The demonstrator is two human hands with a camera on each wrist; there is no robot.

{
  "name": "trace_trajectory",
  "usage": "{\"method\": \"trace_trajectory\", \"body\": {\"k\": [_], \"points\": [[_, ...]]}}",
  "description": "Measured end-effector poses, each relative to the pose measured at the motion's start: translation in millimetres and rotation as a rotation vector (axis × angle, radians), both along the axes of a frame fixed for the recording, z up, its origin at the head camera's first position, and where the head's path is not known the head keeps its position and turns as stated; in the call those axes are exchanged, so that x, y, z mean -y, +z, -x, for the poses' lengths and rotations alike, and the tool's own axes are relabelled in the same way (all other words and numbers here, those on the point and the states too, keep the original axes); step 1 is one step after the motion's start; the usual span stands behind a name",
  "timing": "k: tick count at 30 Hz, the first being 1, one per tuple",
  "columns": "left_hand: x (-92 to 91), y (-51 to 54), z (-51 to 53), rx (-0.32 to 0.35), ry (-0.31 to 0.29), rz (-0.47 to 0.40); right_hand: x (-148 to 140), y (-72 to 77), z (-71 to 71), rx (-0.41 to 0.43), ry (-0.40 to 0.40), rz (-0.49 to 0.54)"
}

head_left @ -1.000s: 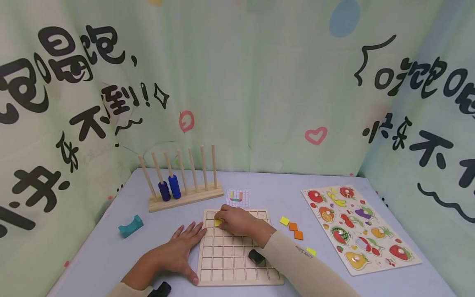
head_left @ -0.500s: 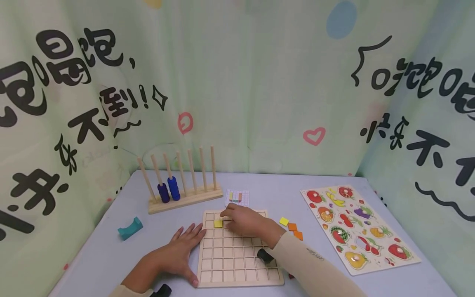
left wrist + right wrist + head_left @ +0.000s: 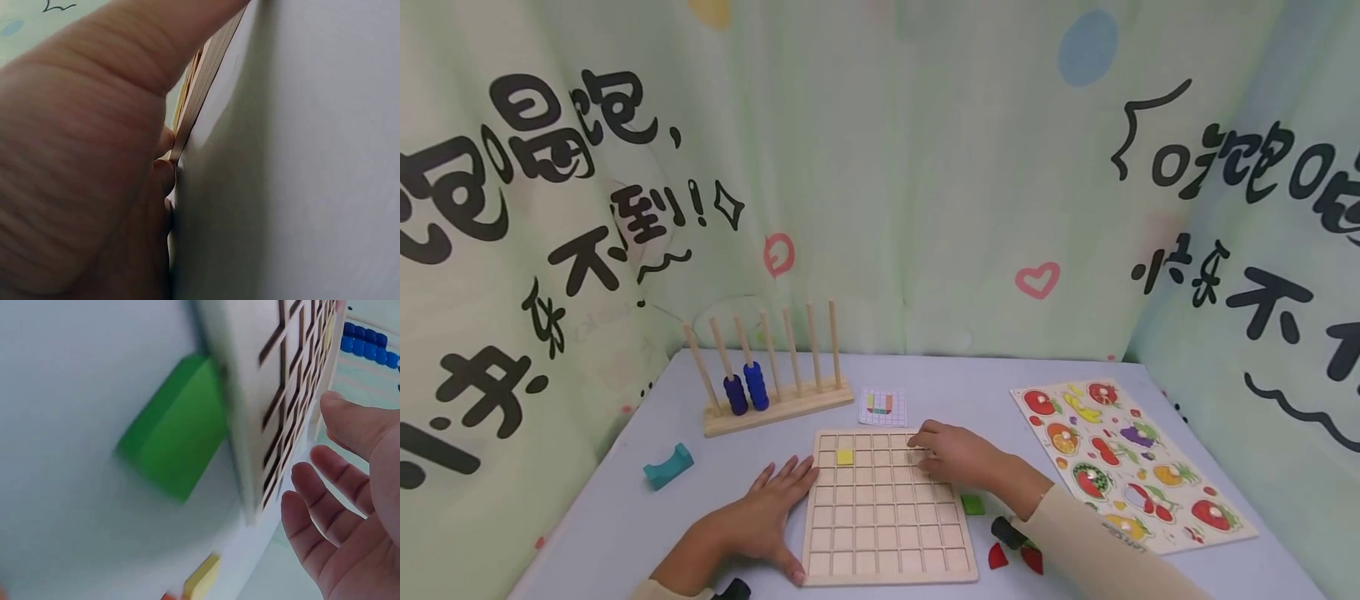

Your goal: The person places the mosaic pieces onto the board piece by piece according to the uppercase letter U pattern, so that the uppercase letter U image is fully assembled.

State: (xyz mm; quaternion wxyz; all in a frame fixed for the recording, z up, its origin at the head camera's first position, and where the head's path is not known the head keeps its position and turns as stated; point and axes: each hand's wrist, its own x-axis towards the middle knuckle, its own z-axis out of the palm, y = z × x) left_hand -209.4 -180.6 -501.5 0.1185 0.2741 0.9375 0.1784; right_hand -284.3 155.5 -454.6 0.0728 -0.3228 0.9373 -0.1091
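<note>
A wooden grid board (image 3: 887, 537) lies on the white table in the head view, with one yellow square tile (image 3: 846, 457) in a cell near its upper left. My left hand (image 3: 763, 515) rests spread along the board's left edge, thumb at the lower corner. Over the upper right of the board is my right hand (image 3: 962, 457), its fingers loosely bent; the right wrist view shows nothing in its grasp. A green block (image 3: 178, 428) lies beside the board's right edge. Beyond the top edge is a small pattern card (image 3: 883, 407).
A peg abacus (image 3: 778, 408) with blue beads stands at the back left. The teal curved block (image 3: 668, 467) lies left of my hand. On the right are a fruit puzzle board (image 3: 1131, 458), red pieces (image 3: 997, 557) and a yellow piece (image 3: 202, 578).
My right hand has let go of the yellow tile, which stays on the board, and has moved right across the grid. The left hand keeps its place.
</note>
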Motion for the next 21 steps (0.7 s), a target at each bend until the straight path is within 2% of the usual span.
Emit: {"method": "trace_trajectory", "body": {"k": [7, 11, 21], "points": [[0.8, -3.1, 1.5, -0.013, -0.003, 0.010, -30.1, 2.8, -4.7, 0.016, -0.099, 0.037], [0.5, -2.8, 0.7, -0.012, -0.002, 0.009, -45.0, 1.1, -5.2, -0.010, -0.162, 0.006], [0.3, 2.8, -0.7, -0.002, -0.001, -0.001, -70.9, -2.8, -0.4, -0.049, -0.210, -0.058]]}}
